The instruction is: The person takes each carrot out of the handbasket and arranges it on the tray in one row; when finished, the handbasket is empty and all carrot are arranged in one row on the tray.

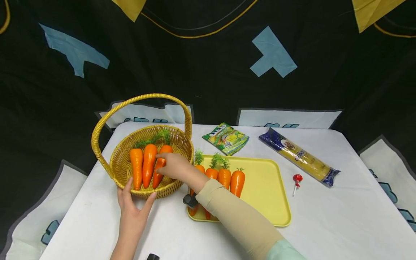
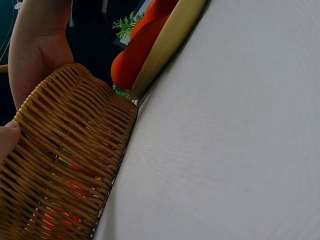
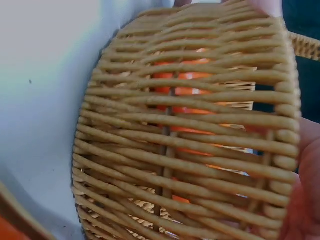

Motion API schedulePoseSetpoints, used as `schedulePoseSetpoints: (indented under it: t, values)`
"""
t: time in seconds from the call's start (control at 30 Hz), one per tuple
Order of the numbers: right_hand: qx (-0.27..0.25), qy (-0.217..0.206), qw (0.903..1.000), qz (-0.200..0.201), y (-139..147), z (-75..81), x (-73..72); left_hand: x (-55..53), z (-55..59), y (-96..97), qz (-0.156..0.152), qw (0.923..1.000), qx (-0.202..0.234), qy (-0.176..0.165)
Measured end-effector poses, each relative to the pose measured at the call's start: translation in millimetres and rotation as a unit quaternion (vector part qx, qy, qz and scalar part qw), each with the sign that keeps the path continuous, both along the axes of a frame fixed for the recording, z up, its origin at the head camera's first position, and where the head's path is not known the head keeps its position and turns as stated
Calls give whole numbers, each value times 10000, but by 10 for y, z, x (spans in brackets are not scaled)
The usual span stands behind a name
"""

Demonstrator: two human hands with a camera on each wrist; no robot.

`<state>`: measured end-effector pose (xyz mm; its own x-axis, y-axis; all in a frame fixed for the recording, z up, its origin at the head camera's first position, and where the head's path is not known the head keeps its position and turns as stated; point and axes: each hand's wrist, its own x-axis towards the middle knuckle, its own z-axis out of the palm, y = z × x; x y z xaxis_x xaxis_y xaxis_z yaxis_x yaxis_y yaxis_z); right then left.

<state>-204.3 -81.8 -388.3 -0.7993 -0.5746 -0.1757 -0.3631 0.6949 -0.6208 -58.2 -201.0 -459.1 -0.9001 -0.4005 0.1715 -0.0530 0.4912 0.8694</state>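
A woven basket point(image 1: 177, 135) with a tall arched handle stands at the left of the table. Three orange carrots lie in it side by side, their green tops toward the far wall. My right hand point(image 1: 175, 167) reaches over the rim and grips the rightmost carrot point(image 1: 167, 148), with thumb and fingers at its sides. At the near rim, my left hand point(image 1: 133, 213) rests against the basket, thumb and index finger spread wide. The left wrist view shows a fingertip point(image 2: 9, 137) on the rim. In the right wrist view, carrots point(image 3: 187, 92) show through the weave.
Right of the basket lies a yellow tray point(image 1: 263, 187) with several carrots point(image 1: 237, 182), partly hidden by my right forearm. Behind it is a green packet point(image 1: 225, 139). Farther right are a pasta bag point(image 1: 299, 156) and a red lollipop point(image 1: 297, 178). A dark curtain hangs behind the table.
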Motion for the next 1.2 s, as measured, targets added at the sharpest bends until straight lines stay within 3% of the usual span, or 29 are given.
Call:
schedulePoseSetpoints:
  t: [0.4,0.73,1.0,1.2]
  values:
    - [228,-143,9996,-52,-131,-43,-74,-5,0,-2,8,10000,-17,7]
    - [255,-130,9995,145,-218,-117,-72,-1,11,8,39,10000,-45,-63]
    - [15,-390,9992,88,-217,-117,-76,4,18,7,63,9999,-45,-100]
    - [-335,-288,9990,-2,-199,-154,-98,-6,9,4,54,9999,-59,-139]
